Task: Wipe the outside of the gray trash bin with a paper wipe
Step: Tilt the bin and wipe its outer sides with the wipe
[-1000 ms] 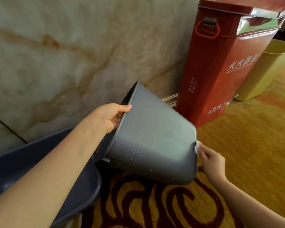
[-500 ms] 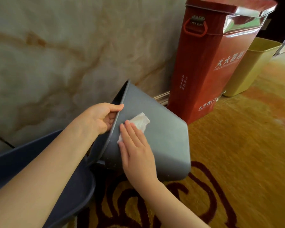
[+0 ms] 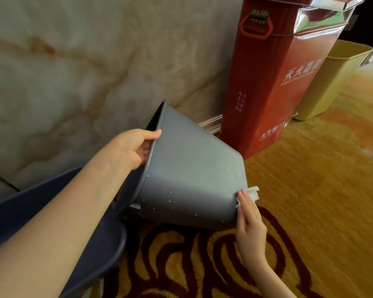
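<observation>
Treat tipped bin (image 3: pixel 192 168) at centre as likely light, stiff, slick. Hold rim at 10 o'clock, left hand (image 3: pixel 129 149) clamped on it. Press wipe (image 3: pixel 253 192) at 4 o'clock edge, right hand (image 3: pixel 249 214) fingers straight, together.

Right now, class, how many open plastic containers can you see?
3: the gray bin gripped by the left hand, a dark blue tub at lower left, a yellow bin beside the red box. More may be hidden.
</observation>
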`<act>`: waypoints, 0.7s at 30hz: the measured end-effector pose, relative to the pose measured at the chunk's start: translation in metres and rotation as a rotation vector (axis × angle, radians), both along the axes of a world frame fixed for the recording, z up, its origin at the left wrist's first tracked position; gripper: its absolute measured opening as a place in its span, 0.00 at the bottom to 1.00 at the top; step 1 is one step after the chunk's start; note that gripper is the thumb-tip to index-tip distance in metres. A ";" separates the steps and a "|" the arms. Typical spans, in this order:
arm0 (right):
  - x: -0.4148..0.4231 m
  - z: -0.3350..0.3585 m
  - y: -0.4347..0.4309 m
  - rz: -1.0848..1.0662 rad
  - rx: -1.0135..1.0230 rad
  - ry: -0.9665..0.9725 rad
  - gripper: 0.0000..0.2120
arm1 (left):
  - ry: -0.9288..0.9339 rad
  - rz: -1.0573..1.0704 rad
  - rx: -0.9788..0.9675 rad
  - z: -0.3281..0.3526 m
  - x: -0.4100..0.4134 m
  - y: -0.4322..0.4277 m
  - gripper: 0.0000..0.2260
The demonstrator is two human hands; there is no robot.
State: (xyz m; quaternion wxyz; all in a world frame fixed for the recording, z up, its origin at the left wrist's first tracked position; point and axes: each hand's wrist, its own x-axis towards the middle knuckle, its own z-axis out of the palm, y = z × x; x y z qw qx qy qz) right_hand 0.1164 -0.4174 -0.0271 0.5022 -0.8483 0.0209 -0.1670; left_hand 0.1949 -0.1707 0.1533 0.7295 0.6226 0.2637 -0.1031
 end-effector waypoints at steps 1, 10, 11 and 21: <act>0.003 0.005 0.002 -0.095 0.112 0.052 0.17 | 0.000 0.005 -0.003 0.000 0.000 0.000 0.03; -0.040 0.095 0.127 0.431 0.190 -0.247 0.17 | 0.012 0.047 0.033 0.001 0.000 -0.004 0.06; -0.043 0.093 0.137 0.468 0.158 -0.255 0.18 | 0.015 0.050 0.047 0.001 0.000 -0.005 0.06; -0.023 0.072 0.142 0.282 -0.221 -0.441 0.22 | 0.044 0.038 0.094 0.003 0.004 -0.009 0.08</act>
